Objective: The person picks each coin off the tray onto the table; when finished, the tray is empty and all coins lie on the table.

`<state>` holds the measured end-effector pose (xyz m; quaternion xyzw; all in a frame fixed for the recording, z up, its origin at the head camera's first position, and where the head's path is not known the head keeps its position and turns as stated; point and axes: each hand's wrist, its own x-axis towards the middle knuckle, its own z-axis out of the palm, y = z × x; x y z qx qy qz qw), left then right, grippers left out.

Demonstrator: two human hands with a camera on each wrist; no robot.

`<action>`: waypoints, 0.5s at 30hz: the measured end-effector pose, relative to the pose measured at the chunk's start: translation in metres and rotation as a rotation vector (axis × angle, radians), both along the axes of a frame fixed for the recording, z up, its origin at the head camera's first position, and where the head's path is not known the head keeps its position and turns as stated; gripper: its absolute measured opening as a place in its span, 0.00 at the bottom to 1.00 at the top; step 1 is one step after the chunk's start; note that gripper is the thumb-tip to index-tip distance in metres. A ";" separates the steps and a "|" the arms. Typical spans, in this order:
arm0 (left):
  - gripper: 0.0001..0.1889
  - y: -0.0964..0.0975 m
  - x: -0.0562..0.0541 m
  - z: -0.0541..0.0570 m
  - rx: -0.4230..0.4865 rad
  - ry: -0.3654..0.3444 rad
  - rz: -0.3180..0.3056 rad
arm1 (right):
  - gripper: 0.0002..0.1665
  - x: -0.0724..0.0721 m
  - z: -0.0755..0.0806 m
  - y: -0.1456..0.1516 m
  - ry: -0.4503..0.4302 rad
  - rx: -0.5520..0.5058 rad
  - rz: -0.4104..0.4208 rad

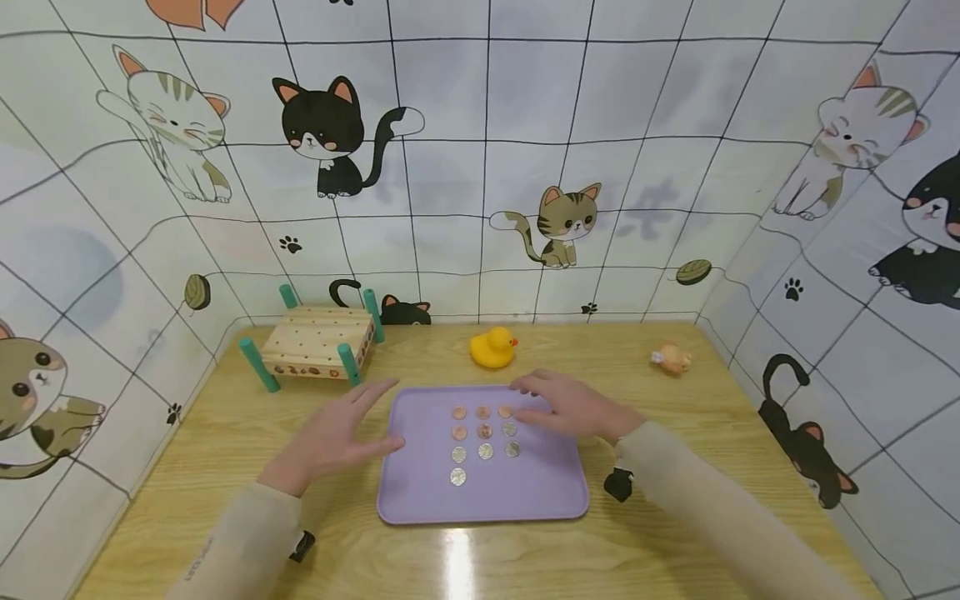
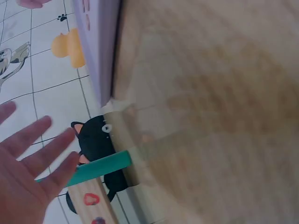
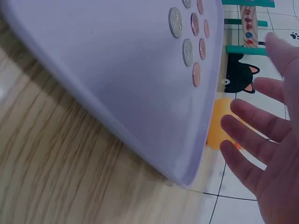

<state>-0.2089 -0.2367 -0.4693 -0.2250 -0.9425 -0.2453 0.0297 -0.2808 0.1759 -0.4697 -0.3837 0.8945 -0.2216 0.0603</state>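
Note:
A shallow purple tray [image 1: 420,500] lies on the wooden table, with copper-coloured coins [image 1: 459,432] and silver-coloured coins [image 1: 458,477] laid in rows on it. My left hand [image 1: 330,442] is at the tray's left edge, its fingers spread and nothing in them. Over the tray's upper right part is my right hand [image 1: 573,407], fingers apart and the palm bare in the right wrist view. In the head view its thumb overlaps the tray close to the top right coin [image 1: 506,412]. Neither hand grips anything.
Behind the tray sits a yellow rubber duck [image 1: 492,348]. A small wooden stand [image 1: 318,337] with green legs is at the back left. Toward the back right lies a small orange-pink toy [image 1: 672,358]. Cat-print cloth walls [image 1: 450,183] enclose the table [image 1: 360,567] on three sides.

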 end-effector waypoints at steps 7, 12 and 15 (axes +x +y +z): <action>0.43 -0.001 0.000 -0.026 0.044 -0.159 -0.046 | 0.15 -0.013 -0.013 -0.014 -0.082 0.035 0.038; 0.40 -0.004 -0.001 -0.035 0.115 -0.203 -0.060 | 0.13 -0.024 -0.020 -0.024 -0.105 0.033 0.066; 0.43 -0.007 -0.001 -0.037 0.131 -0.227 -0.065 | 0.13 -0.030 -0.021 -0.028 -0.109 0.039 0.070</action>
